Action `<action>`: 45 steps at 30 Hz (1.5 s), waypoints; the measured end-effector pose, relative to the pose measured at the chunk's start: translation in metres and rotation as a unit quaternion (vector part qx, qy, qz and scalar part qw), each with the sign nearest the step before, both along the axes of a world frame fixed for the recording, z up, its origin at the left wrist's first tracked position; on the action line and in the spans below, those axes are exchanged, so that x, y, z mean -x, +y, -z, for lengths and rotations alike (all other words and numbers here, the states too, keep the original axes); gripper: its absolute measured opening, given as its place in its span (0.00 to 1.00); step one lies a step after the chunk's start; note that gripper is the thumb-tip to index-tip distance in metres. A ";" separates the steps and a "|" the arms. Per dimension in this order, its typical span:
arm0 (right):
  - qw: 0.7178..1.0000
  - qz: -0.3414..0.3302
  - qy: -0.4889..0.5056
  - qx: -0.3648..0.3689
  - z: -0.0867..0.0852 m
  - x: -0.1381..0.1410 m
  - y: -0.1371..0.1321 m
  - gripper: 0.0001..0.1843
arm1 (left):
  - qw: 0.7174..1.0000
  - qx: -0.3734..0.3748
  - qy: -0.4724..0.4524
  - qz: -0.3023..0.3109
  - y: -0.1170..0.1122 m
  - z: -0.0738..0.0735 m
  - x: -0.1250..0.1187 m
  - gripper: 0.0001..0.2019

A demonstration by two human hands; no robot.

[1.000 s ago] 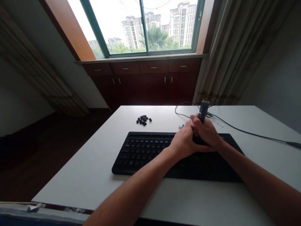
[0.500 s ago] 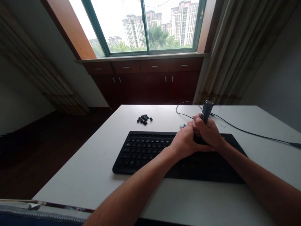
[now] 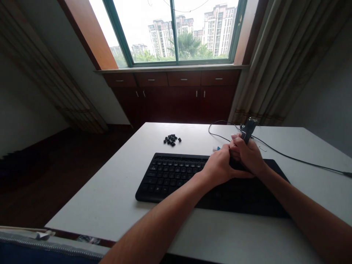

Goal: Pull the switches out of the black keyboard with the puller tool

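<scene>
Head: gripping tilted dark handheld device in curled right hand, over black keyboard on white table | keeping left hand against right; cannot tell its closure or hold | showing loose black keycaps beyond keyboard

Desk: before the cabinet, which stands under the window.
Keyboard: on the desk, lengthwise to its far edge.
Small pieces: behind the keyboard's left half, toward the desk's far left corner.
Left hand: over the keyboard's right half, touching the right hand beside it.
Held object: in the right hand, rising toward the far edge.
Cable: looped behind the hands, running toward the right edge.
</scene>
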State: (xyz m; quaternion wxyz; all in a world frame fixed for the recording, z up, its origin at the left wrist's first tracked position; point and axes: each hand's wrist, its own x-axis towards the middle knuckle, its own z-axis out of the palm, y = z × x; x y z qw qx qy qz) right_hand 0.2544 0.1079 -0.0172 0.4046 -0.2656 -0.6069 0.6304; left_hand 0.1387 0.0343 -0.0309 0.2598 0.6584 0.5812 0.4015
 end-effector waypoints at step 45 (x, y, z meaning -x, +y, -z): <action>0.983 0.145 0.108 0.026 0.003 -0.010 0.006 0.20 | 0.901 0.008 0.346 -0.260 -0.005 -0.015 0.147 0.09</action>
